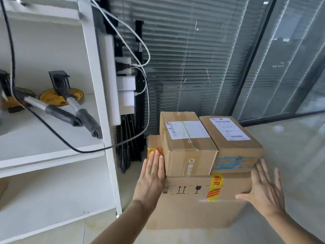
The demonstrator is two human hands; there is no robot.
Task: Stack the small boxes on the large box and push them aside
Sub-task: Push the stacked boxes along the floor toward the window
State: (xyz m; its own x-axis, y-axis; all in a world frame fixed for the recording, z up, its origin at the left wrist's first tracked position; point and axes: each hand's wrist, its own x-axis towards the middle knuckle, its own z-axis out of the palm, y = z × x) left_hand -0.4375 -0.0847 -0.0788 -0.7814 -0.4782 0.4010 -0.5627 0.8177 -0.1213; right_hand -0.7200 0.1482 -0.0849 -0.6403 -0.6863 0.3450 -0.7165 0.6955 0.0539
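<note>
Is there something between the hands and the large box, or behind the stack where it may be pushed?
Nothing lies between them: the left hand and right hand rest flat, open, on the large box. Behind the two small boxes the glass wall with blinds stands close, with folded black stands to the left.

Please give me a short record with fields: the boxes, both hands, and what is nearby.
base: large brown cardboard box on the floor
stacked: two small brown cardboard boxes, left and right, side by side on top
left hand: flat, open, on large box's left edge
right hand: flat, open, on its right front corner
nearby: white shelf unit on the left
</note>
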